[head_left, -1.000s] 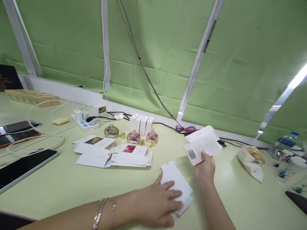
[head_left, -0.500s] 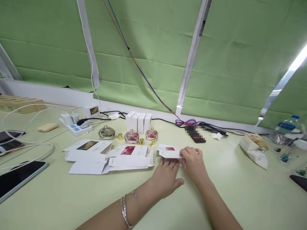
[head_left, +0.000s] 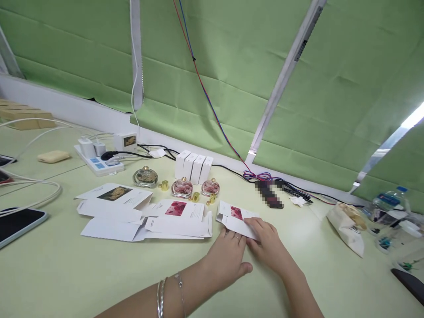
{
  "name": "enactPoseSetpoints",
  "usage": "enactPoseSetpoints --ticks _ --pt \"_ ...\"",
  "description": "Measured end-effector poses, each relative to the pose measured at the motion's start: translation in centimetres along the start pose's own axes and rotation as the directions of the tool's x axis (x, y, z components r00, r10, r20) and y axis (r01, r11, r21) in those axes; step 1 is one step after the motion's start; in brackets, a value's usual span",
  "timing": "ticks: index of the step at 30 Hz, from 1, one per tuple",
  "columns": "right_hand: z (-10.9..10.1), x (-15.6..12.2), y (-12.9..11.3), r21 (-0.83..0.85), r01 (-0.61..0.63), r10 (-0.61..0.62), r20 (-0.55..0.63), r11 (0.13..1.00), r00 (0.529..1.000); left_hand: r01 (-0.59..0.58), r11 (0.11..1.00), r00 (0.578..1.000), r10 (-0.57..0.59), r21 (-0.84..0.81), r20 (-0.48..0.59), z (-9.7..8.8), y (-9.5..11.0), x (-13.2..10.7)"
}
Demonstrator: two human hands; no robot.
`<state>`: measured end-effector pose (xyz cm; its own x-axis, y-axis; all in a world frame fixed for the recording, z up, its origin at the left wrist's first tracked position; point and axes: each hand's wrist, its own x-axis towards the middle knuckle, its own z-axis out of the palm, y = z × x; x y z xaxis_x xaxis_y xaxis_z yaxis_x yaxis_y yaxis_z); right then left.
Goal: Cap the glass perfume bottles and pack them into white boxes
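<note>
A small white folding carton (head_left: 228,212) with a red flower picture lies partly flattened in front of me. My right hand (head_left: 270,245) grips its right end, fingers over the top and thumb beneath the near edge. My left hand (head_left: 228,256) lies palm down with the fingers stretched toward the carton and the thumb apart. Its fingertips touch the near edge, partly hidden by the panel. To the left, other unfolded cartons show a red flower panel (head_left: 175,208) and a yellow flower panel (head_left: 115,194).
Behind the cartons are two pink-flower glass bottles (head_left: 182,189), a yellowish one (head_left: 145,178), and gold caps (head_left: 164,185). White boxes (head_left: 198,170) stand behind them. A power strip (head_left: 99,164), phone (head_left: 20,223), cables (head_left: 293,190) and cloth pouch (head_left: 347,229) surround the work area.
My view has tilted. The carton now lies angled with more of its printed face showing, its right end lower. My right hand has moved down with it; my left fingers stay at its near edge.
</note>
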<state>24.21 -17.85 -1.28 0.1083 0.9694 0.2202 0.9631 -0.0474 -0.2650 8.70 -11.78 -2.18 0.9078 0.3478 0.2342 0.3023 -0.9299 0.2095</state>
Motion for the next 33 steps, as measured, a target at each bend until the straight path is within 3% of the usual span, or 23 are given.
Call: enactPoseSetpoints --ticks 8,12,18,28,33 --pt "-1.5 -0.5 -0.1 0.17 -0.096 0.063 0.189 0.981 0.98 0.045 0.995 0.987 -0.059 0.091 0.152 0.2 1.5 -1.2" --pt "-1.1 -0.3 0.2 0.211 -0.134 0.094 0.189 0.968 0.977 0.024 0.992 0.993 -0.038 0.125 0.112 1.5 1.7 -1.6" --pt "-0.3 -0.1 0.4 0.212 -0.159 0.116 0.205 0.964 0.972 -0.087 0.961 0.996 0.087 0.262 0.011 2.9 1.5 -1.7" --pt "0.2 -0.2 0.9 0.211 -0.163 0.119 0.207 0.964 0.971 -0.175 0.949 0.984 0.175 0.264 0.024 1.3 1.8 -1.9" --pt "0.3 -0.2 1.1 0.208 -0.148 0.107 0.195 0.967 0.975 -0.097 0.976 0.99 0.114 0.193 -0.081 0.5 1.6 -1.8"
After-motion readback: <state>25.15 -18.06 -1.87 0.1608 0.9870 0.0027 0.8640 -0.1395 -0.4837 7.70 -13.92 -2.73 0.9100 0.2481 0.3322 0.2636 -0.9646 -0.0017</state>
